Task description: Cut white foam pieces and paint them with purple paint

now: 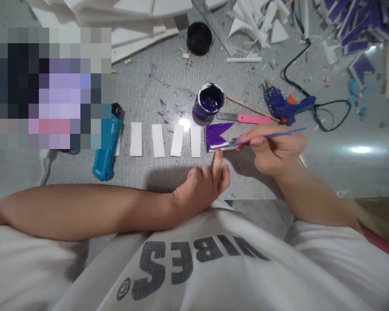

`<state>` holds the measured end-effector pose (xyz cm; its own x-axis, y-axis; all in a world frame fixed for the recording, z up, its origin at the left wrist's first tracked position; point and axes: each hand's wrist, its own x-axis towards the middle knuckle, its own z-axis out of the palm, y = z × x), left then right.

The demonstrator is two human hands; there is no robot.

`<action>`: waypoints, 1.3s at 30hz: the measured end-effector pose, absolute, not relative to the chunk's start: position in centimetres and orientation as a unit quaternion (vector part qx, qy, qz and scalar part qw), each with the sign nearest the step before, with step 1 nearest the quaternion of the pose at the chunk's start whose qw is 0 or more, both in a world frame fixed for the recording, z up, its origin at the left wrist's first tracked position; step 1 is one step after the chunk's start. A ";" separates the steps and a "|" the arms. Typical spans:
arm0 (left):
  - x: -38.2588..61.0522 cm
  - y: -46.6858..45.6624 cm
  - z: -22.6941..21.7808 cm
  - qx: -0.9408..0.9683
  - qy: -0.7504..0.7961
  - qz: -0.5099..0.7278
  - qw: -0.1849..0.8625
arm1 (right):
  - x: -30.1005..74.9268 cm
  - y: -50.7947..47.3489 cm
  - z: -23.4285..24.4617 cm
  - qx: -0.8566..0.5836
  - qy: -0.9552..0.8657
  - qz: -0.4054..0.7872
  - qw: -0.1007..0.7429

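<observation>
My right hand (272, 149) pinches a thin blue paintbrush (290, 132), its tip low on a small flag-shaped white piece (215, 134) with a notched right end. Purple paint covers most of that piece, while a strip along its lower edge is white. With its index finger stretched out, my left hand (205, 183) touches the piece's lower edge; the other fingers are bent and hold nothing. Just behind the piece stand an open jar of purple paint (201, 111) and a pink craft knife (251, 119). Several white strips (196, 141) lie in a row to the left.
A blue box cutter (105, 151) lies at left. To the right is a blue glue gun (283, 103) with a black cord, beside a wooden stick (246, 108). Farther back are a black lid (199, 39), white scraps (259, 21) and purple painted pieces (361, 26).
</observation>
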<state>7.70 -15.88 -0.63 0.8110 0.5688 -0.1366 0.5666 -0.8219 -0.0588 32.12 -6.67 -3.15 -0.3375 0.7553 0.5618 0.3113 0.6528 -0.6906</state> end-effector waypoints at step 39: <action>7.4 -15.9 -1.0 -0.953 -0.294 0.068 0.017 | 34.6 -4.7 -2.0 -0.277 -0.848 0.050 0.450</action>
<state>7.41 -15.92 -1.02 0.8182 0.5625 -0.1191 0.5577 -0.8268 -0.0730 34.58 -4.73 -2.00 -0.4416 0.5149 0.7348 0.4256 0.8412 -0.3336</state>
